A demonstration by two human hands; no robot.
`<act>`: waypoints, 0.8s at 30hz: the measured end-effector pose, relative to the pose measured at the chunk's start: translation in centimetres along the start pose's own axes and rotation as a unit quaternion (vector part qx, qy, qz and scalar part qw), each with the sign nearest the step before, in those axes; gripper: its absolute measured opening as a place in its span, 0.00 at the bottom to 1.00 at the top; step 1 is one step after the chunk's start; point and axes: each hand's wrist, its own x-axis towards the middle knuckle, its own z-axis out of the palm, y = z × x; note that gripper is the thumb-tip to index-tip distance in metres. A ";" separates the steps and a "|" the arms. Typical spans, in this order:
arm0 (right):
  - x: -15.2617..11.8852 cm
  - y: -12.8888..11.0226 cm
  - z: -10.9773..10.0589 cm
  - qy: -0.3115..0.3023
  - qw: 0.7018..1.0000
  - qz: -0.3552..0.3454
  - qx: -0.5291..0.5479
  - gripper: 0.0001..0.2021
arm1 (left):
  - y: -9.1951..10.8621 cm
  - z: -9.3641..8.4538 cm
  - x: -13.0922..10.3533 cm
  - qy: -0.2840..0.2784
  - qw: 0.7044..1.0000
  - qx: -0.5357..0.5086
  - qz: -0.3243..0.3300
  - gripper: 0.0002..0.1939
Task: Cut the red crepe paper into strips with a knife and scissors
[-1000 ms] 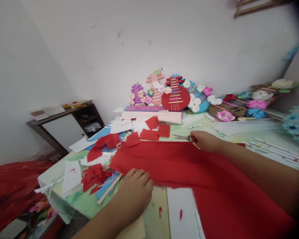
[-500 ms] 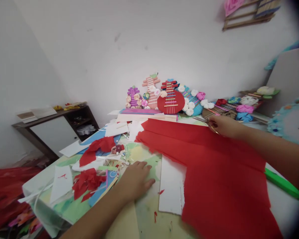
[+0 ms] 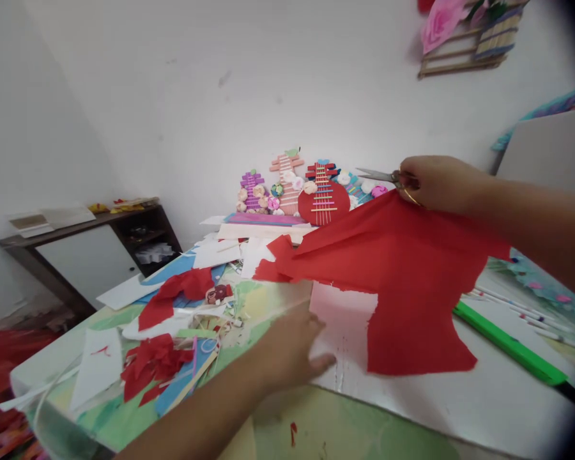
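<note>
My right hand (image 3: 436,182) is raised over the table, gripping scissors (image 3: 377,175) whose blades point left. The same hand pinches the upper edge of a large red crepe paper sheet (image 3: 412,275), which hangs and drapes down from it. The sheet's left end rests among the papers, and its lower part falls over a white board (image 3: 388,396). Fingers spread and holding nothing, my left hand (image 3: 290,348) hovers by the left edge of that board.
Craft lutes (image 3: 324,201) with paper flowers lean against the wall. Red scraps (image 3: 156,364) and white offcuts (image 3: 98,361) litter the left side. A green utility knife (image 3: 508,342) lies on the right, near thin sticks (image 3: 522,306). Beyond the table stands a low cabinet (image 3: 86,265).
My right hand has risen with the scissors, lifting the red sheet and uncovering more of the white board and the green knife. My left hand has shifted right, towards the board.
</note>
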 end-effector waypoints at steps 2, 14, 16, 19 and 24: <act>0.7 -0.2 -0.5 0.012 1.000 0.013 -0.001 0.11 | 1.4 1.4 -0.8 -0.039 0.999 0.003 0.036 0.32; 0.4 -2.2 -2.0 0.006 0.997 0.024 0.067 0.12 | 3.3 2.7 -2.0 -0.081 0.994 0.042 0.061 0.25; 0.0 -2.7 -2.1 0.001 0.996 0.025 0.080 0.11 | 3.6 2.6 -2.5 -0.089 0.993 0.044 0.070 0.23; -0.5 -2.9 -2.7 0.005 0.995 0.028 0.100 0.12 | 4.1 2.5 -3.6 -0.105 0.990 0.046 0.084 0.24; -0.7 -2.4 -4.3 0.050 0.990 0.046 0.120 0.14 | 4.0 1.8 -4.0 -0.101 0.991 0.010 0.082 0.11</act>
